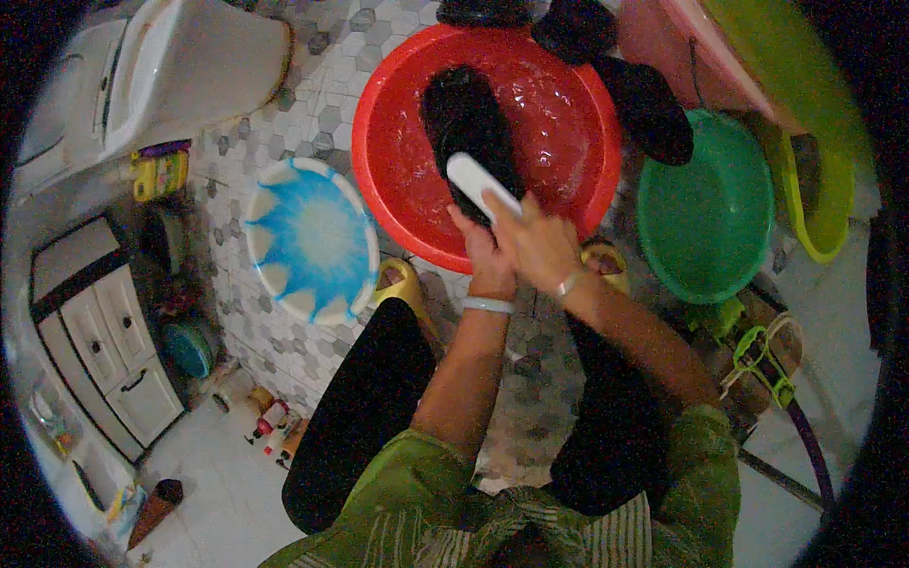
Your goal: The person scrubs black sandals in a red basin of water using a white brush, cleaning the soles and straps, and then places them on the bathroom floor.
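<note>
Over the red basin [367, 180] of water, my left hand [485, 254] is closed round the near end of a black shoe [464, 104]. The shoe points away from me, its far part above the water. My right hand [540, 241] grips a white brush [478, 180] by its near end. The brush lies along the near half of the shoe, and its underside is hidden. Both hands are close together at the basin's near rim.
More dark shoes [649, 109] lie by the basin's far right rim. A green basin [705, 204] stands right, a blue-and-white basin [312, 237] left. A hose [810, 445] and green fittings sit at the lower right. A white toilet [204, 80] is far left, a small cabinet [114, 341] nearer.
</note>
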`<state>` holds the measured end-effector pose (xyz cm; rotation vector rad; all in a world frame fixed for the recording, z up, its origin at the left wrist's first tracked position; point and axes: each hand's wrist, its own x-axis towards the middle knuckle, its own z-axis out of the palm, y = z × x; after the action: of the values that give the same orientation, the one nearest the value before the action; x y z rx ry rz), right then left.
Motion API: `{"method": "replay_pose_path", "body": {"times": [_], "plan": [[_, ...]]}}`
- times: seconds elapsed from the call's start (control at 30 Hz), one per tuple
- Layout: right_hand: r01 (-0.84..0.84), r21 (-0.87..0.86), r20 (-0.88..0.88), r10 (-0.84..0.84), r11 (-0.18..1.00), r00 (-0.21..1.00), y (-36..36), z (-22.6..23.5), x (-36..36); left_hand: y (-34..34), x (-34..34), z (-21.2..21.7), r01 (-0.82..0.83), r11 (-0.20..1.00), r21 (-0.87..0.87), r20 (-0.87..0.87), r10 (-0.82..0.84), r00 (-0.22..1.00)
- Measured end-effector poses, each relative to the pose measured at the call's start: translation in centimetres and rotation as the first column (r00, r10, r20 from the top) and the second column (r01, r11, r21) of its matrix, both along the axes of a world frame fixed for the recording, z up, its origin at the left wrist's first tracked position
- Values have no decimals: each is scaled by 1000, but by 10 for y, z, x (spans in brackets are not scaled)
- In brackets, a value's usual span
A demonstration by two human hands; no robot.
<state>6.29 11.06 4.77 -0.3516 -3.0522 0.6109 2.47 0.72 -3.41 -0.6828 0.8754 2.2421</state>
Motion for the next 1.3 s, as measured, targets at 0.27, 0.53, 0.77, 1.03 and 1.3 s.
{"method": "replay_pose_path", "body": {"times": [0.27,0.53,0.77,1.03,1.3], "plan": [[94,91,-3,-94,991,996,21,-17,-39,21,2,36,-14,999,-46,-44,12,999],[-93,-57,13,94,994,995,45,-12,-5,-1,-6,37,-14,992,128,-123,30,992],[-139,-44,59,141,989,988,15,-1,21,-1,-7,59,159,969,-190,-105,-181,978],[7,7,81,-8,1000,997,-7,-9,-24,2,-15,8,-70,994,-79,190,84,978],[62,44,19,-63,997,998,26,-31,-42,-1,-22,15,-46,968,245,112,18,994]]}}
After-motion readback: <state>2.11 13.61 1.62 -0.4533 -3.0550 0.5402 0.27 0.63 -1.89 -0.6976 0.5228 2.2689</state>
